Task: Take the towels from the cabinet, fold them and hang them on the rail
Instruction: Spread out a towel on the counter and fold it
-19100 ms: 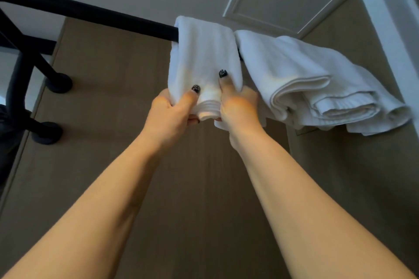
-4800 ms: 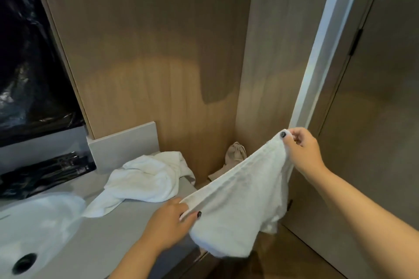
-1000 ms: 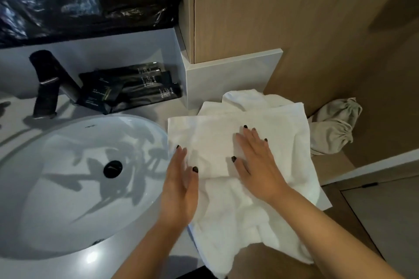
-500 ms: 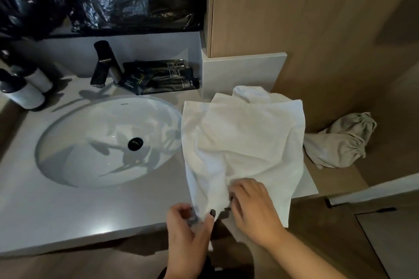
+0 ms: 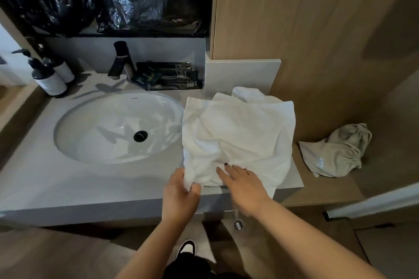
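One white towel (image 5: 240, 133) is spread on the right end of the counter (image 5: 68, 179), its left edge just over the rim of the sink (image 5: 113, 129), its right edge close to the counter's right end, its near edge bunched at the counter's front lip. A second towel (image 5: 249, 94) pokes out under its far edge, against the grey upstand. Left hand (image 5: 180, 195) pinches the near-left corner, thumb and fingers curled round the cloth. Right hand (image 5: 242, 184) lies flat on the near edge, fingers straight, pressing. Counter in front of the sink is bare. Two pump bottles (image 5: 51, 77) stand far left, one tap (image 5: 121, 61) behind the sink, a stack of dark sachets (image 5: 170, 76) beside it. One beige bag (image 5: 337, 154) sits on the lower wood ledge to the right, apart from the towels.
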